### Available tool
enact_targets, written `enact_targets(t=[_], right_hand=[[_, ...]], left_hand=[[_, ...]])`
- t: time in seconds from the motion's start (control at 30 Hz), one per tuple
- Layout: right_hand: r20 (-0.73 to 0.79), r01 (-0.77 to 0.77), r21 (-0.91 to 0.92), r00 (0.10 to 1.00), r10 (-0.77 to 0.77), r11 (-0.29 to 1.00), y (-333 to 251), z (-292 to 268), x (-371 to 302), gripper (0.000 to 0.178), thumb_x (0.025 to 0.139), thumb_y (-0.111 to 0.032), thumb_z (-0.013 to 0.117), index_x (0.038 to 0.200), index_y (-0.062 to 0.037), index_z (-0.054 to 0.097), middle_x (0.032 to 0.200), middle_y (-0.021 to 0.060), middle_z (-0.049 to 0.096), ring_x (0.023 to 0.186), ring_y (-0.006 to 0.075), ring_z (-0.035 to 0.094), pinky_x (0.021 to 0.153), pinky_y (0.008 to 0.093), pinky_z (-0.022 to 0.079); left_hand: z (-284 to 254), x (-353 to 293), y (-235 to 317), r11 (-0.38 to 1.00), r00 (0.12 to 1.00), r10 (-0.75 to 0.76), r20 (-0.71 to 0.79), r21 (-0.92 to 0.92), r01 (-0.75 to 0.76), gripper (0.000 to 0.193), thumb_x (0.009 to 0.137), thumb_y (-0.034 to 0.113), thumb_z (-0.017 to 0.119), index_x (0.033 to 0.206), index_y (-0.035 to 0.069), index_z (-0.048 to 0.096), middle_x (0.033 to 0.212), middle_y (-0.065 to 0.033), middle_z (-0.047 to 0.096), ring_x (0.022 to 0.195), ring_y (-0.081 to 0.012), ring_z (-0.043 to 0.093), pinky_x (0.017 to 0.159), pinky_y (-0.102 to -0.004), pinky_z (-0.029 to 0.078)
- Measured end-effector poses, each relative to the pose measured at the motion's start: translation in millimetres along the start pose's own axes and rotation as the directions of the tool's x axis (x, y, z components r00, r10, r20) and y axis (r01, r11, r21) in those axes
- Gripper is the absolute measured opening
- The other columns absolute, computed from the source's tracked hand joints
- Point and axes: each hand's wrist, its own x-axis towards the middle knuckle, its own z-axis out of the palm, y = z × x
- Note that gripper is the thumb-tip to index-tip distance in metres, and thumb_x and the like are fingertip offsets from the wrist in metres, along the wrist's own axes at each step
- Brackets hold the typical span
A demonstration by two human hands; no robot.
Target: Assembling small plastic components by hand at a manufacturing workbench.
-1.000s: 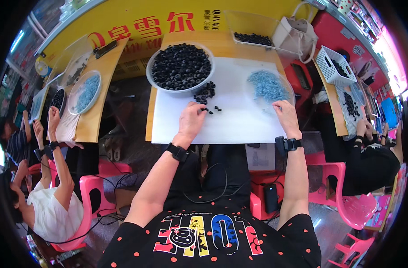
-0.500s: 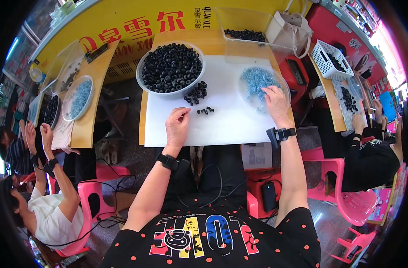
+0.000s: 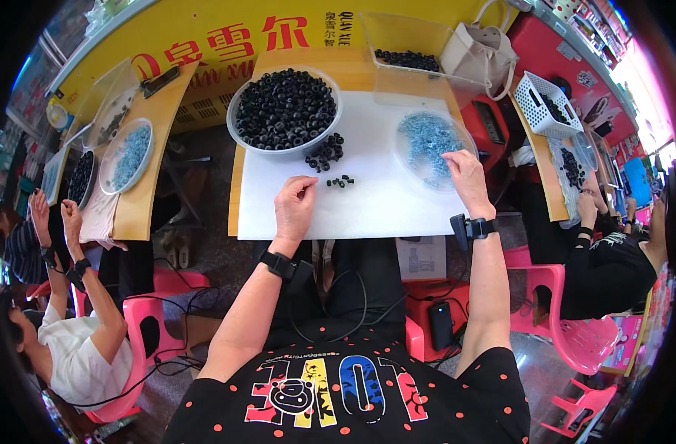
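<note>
Since half a second ago, the right hand has shifted a little rightward and back over the clear dish, while the left hand has stayed almost in place. Small blue pieces lie in that dish near the table's right edge, just beyond and left of the right fingers, which are narrowed to a pinch above its near right part; whether they grip a piece cannot be told. Its forearm rises from the near edge, palm turned down and inward. Left of centre, the other hand's fingers are curled, thumb and fingertips drawn together and aimed right, just beside a short cluster of small black pieces on the white sheet; I cannot tell if they hold anything. Beyond them, a loose heap of black beads sits against a round bowl filled with more beads, toward the table's far left corner. Both wrists, strapped with black devices, are near the table's near edge.
</note>
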Motion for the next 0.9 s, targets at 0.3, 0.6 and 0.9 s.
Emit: enact_targets(t=[0.3, 0.6, 0.9], right_hand=[[0.081, 0.093, -0.145, 0.993, -0.082, 0.985, 2, 1, 2, 0.004, 0.075, -0.009, 0.070, 0.079, -0.0068, 0.070, 0.082, 0.0103, 0.064, 0.086, 0.0290, 0.061, 0.077, 0.0390, 0.048], [0.269, 0.244, -0.279, 0.948, -0.168, 0.929, 24, 33, 17, 0.012, 0.081, -0.014, 0.061, 0.081, -0.0059, 0.069, 0.085, 0.0131, 0.062, 0.086, 0.0320, 0.059, 0.074, 0.0430, 0.047], [0.306, 0.235, -0.220, 0.938, -0.162, 0.947, 12, 15, 11, 0.016, 0.071, 0.004, 0.066, 0.084, -0.0022, 0.059, 0.084, 0.0139, 0.056, 0.086, 0.0320, 0.056, 0.077, 0.0395, 0.044]], left_hand=[[4, 1, 1, 1.000, 1.000, -0.008, 0.006, -0.028, 0.008, 0.011, 0.083, -0.001, 0.061, 0.091, 0.000, 0.070, 0.090, -0.0089, 0.067, 0.072, -0.0154, 0.062, 0.067, -0.0249, 0.049], [0, -2, -23, 0.998, 0.995, 0.066, -0.068, 0.010, -0.065, 0.009, 0.081, 0.003, 0.063, 0.088, 0.001, 0.068, 0.085, -0.0135, 0.066, 0.080, -0.0262, 0.065, 0.073, -0.0337, 0.052], [-4, -5, -9, 0.993, 0.995, 0.095, -0.040, -0.067, -0.098, 0.010, 0.080, -0.001, 0.058, 0.086, -0.002, 0.066, 0.091, -0.0131, 0.065, 0.085, -0.0290, 0.064, 0.075, -0.0335, 0.052]])
